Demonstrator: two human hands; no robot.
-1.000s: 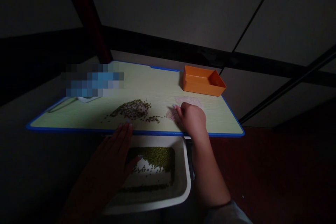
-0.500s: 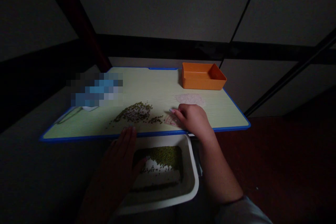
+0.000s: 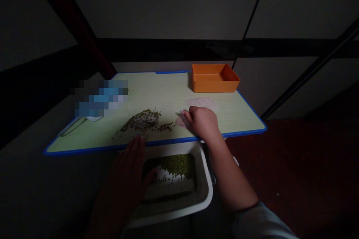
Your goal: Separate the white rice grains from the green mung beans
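My right hand [image 3: 203, 119] is over the table, fingers curled in and thumb pointing left. Whatever it may hold is hidden. Just under its thumb lies a thin patch with red print [image 3: 183, 121], and behind it a pale, pinkish, see-through patch [image 3: 202, 102]; I cannot tell their kind. To the left is a loose pile of small green beans [image 3: 143, 120]. My left hand [image 3: 130, 164] is in shadow, fingers stretched out, their tips at the table's front edge. It covers the left side of a white basin [image 3: 208, 179] that holds more green beans [image 3: 179, 165].
An orange open box [image 3: 214, 86] stands at the back right of the pale, blue-edged table [image 3: 165, 89]. A blurred-out blue and white item [image 3: 102, 99] is at the left, with a cord-like strip [image 3: 73, 126] near it. Behind rises a panelled wall [image 3: 168, 3].
The view has shifted slightly. Both hands keep nearly the same places and shapes, and the bean pile looks the same.
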